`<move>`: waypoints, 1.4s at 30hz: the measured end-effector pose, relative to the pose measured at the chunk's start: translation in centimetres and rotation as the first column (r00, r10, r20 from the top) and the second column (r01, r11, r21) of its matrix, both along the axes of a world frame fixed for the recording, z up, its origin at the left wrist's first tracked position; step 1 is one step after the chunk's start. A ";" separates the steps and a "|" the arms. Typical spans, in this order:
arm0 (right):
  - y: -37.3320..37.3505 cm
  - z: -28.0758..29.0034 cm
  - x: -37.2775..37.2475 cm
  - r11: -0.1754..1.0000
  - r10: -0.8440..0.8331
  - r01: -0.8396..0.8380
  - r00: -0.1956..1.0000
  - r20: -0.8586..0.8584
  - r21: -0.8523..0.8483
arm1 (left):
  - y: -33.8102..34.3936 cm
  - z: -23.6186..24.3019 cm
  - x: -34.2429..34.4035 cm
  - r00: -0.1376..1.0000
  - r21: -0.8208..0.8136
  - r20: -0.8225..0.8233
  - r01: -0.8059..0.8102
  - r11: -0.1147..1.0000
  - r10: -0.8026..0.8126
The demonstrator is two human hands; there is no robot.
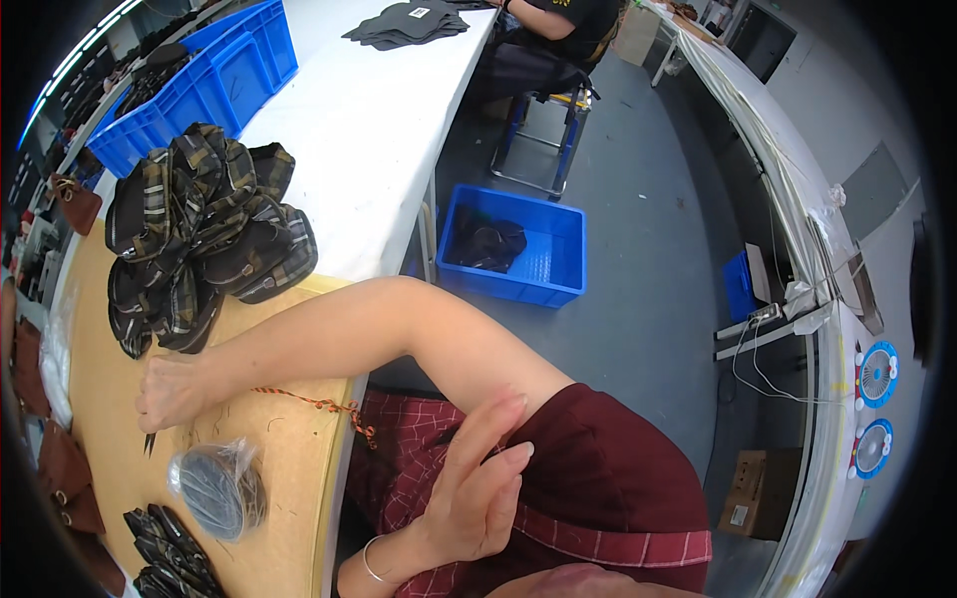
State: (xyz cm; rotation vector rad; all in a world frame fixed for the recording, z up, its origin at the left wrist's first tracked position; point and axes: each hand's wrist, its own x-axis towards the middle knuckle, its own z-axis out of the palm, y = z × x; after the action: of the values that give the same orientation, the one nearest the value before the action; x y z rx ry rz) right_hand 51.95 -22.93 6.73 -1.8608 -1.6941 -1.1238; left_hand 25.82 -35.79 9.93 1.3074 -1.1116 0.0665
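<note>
My right arm reaches across the tan worktop. My right hand point(177, 391) is closed in a fist, with two thin dark points poking out below it, which look like the tips of thread snips point(150, 445). An orange-and-black twisted cord point(309, 401) runs from beside that wrist over the table edge. Near the fist stands a clear plastic bag with a round stack of dark discs point(219, 493). My left hand point(477, 488), a bracelet on its wrist, is raised in front of my maroon clothes, fingers loosely bent and apart, with nothing visible in it.
Dark plaid fabric pieces point(204, 224) are heaped beyond my right hand, and more plaid pieces point(169, 553) lie at the near edge. A blue crate point(224, 75) stands on the table. Another blue crate point(558, 249) sits on the floor, near a seated person point(543, 45).
</note>
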 end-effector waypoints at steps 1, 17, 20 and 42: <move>-0.1 0.1 -0.1 1.000 0.011 -0.011 1.000 -0.011 -0.012 | 0.0 -0.2 -0.2 0.999 -0.032 -0.045 0.025 0.999 -0.026; -0.6 0.3 -0.2 0.999 -0.046 0.044 0.996 -0.080 -0.029 | 0.5 -1.0 -0.7 0.969 -0.059 -0.140 0.196 0.979 -0.202; -0.5 0.3 -0.2 0.996 -0.060 0.053 0.993 -0.102 -0.071 | 0.3 -1.4 -0.8 0.981 -0.003 -0.084 0.174 0.985 -0.174; -1.9 2.9 -1.2 0.995 -0.104 0.097 0.953 -0.286 -0.036 | 41.5 2.9 -5.8 0.039 0.421 0.837 -0.683 -0.597 0.545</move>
State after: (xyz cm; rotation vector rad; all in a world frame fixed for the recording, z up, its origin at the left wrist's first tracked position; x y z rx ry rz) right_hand 50.76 -24.81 9.58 -2.0306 -1.4677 -0.8238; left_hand 20.03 5.70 12.82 3.2054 0.4107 0.7364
